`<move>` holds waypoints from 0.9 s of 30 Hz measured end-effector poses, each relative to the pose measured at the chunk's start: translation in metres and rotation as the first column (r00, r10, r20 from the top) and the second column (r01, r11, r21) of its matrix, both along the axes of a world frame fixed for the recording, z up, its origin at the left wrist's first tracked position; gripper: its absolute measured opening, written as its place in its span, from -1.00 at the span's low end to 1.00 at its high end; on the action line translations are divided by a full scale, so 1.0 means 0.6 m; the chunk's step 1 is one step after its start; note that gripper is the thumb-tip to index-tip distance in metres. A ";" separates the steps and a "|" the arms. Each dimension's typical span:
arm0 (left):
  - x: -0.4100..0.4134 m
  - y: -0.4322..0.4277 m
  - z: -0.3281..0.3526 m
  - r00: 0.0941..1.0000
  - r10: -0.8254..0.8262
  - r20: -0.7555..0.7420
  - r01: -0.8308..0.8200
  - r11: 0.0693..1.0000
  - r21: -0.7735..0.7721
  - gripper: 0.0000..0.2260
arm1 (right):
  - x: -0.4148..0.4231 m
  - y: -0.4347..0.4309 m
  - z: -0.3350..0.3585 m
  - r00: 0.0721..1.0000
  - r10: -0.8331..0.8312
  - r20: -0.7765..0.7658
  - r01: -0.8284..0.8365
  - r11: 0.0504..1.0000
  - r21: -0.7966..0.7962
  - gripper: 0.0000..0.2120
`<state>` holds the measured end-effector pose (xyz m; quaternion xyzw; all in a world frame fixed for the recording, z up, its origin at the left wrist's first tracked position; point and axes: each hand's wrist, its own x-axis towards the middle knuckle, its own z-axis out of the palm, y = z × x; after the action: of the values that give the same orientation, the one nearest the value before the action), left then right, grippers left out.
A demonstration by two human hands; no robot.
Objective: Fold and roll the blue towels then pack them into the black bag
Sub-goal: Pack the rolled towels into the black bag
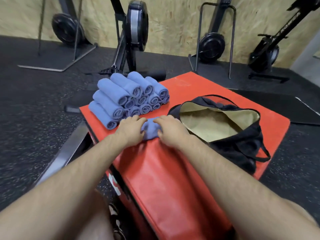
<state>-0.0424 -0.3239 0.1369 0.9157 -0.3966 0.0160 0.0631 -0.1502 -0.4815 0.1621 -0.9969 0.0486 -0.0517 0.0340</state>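
A blue towel lies rolled on the red padded box, just in front of a stacked pile of several rolled blue towels. My left hand grips the roll's left end and my right hand grips its right end, fingers curled over the top. The black bag lies open to the right of my right hand, showing its tan lining. I see no towel inside it.
The red box stands on black rubber gym flooring. Rowing machines and metal stands line the wooden wall behind. A metal rail runs along the box's left side. My knees show at the bottom.
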 end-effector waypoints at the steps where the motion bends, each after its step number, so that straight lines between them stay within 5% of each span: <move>1: 0.010 0.010 -0.010 1.000 0.018 -0.025 -0.017 0.999 0.033 -0.54 | 0.015 0.005 -0.009 1.000 0.021 -0.014 -0.021 1.000 -0.009 -0.58; 8: 0.051 0.036 -0.050 0.988 -0.014 -0.154 0.016 1.000 0.013 -0.42 | 0.089 0.008 -0.047 0.990 0.057 -0.129 -0.074 0.989 -0.129 -0.42; 16: 0.058 0.021 -0.042 0.985 -0.006 -0.171 -0.021 0.987 -0.157 -0.48 | 0.103 0.008 -0.059 0.995 0.093 0.023 -0.086 0.973 -0.213 -0.49; 21: 0.034 0.016 0.004 0.967 -0.162 -0.196 0.075 0.917 -0.391 -0.56 | 0.059 -0.022 -0.026 0.972 0.115 0.204 -0.093 0.989 -0.116 -0.39; 27: -0.017 -0.043 0.055 0.909 -0.344 -0.236 0.193 0.848 -0.493 -0.56 | -0.038 -0.119 0.044 0.997 0.042 0.071 -0.040 0.998 -0.038 -0.30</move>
<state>-0.0528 -0.3498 0.1699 0.7995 -0.4917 -0.0465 0.3418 -0.1732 -0.5527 0.1886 -0.9957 0.0259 -0.0875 0.0184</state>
